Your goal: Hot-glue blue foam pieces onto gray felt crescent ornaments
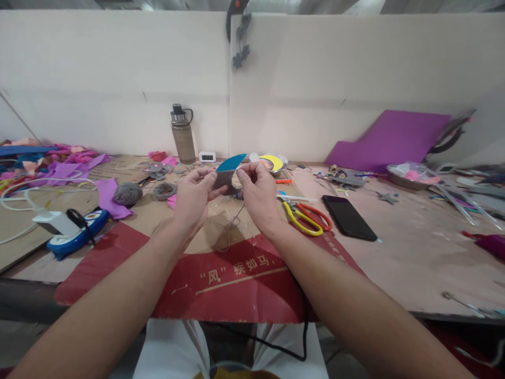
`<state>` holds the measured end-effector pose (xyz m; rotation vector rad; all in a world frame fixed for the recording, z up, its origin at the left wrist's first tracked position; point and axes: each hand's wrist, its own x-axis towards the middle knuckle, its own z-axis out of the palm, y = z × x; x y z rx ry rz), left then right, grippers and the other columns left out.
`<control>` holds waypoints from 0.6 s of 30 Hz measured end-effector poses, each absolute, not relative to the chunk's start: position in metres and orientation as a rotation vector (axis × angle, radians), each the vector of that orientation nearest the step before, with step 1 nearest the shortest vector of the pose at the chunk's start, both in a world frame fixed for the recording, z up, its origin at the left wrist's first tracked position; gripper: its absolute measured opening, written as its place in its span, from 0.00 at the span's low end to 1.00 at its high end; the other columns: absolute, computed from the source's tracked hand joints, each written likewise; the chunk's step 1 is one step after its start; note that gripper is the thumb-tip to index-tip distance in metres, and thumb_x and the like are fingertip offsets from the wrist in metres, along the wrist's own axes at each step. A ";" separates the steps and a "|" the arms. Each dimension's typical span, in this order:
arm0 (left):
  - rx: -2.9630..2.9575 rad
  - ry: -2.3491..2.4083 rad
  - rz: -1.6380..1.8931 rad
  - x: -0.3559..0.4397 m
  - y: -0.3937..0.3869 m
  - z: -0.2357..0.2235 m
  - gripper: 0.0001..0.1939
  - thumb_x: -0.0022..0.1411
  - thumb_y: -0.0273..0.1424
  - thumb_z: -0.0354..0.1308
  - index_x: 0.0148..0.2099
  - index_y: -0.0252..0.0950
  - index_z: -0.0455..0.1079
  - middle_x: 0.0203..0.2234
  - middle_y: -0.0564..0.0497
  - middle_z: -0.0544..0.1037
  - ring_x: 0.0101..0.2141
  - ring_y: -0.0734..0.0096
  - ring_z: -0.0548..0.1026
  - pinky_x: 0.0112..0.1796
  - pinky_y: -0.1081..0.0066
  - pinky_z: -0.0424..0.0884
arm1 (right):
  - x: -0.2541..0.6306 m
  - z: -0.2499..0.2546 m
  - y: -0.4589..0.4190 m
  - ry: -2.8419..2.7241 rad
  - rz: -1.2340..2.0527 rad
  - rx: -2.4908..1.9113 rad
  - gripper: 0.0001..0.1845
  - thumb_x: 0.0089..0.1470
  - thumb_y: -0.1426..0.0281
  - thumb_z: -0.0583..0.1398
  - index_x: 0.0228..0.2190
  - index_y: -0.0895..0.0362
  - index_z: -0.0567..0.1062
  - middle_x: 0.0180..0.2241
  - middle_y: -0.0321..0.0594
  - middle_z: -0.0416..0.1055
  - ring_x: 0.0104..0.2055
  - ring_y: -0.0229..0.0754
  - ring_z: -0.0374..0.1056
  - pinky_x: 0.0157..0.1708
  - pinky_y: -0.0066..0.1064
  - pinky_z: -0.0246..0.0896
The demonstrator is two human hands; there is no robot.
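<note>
Over the middle of the table, my left hand pinches a small grey and blue felt piece between thumb and fingers. Its upper part is blue and comes to a point; the lower part is grey. At the right edge of this piece, my right hand is closed, with thumb and forefinger together. Whether a needle is between them I cannot tell. A thin grey yarn hangs beneath the hands and loops over the cardboard. Balls of grey yarn lie left of my left hand.
Right of my hands lie red and yellow-handled scissors and a black phone. A red printed cardboard sheet covers the front edge. Behind stand a bottle and a small clock. A blue power strip is at left.
</note>
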<state>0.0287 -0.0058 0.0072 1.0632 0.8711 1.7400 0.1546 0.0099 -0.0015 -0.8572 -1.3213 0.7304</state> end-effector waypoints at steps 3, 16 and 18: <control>1.037 0.859 1.742 0.029 -0.007 0.009 0.08 0.49 0.28 0.66 0.29 0.35 0.68 0.25 0.55 0.73 0.28 0.76 0.74 0.38 0.65 0.80 | 0.155 0.000 0.009 -1.321 0.726 -0.852 0.05 0.56 0.67 0.57 0.30 0.54 0.68 0.30 0.36 0.65 0.35 0.38 0.61 0.32 0.30 0.55; 0.995 0.836 1.691 0.029 -0.007 0.008 0.08 0.49 0.27 0.64 0.29 0.35 0.67 0.20 0.60 0.66 0.21 0.82 0.68 0.35 0.67 0.80 | 0.157 0.001 0.012 -1.292 0.862 -0.830 0.08 0.54 0.64 0.58 0.29 0.55 0.73 0.26 0.34 0.63 0.30 0.36 0.59 0.27 0.28 0.52; 0.985 0.827 1.674 0.028 -0.007 0.007 0.07 0.50 0.26 0.64 0.30 0.35 0.67 0.21 0.58 0.68 0.22 0.80 0.70 0.33 0.68 0.80 | 0.157 0.000 0.014 -1.286 0.893 -0.801 0.08 0.54 0.64 0.58 0.29 0.55 0.72 0.25 0.33 0.62 0.28 0.35 0.57 0.26 0.28 0.50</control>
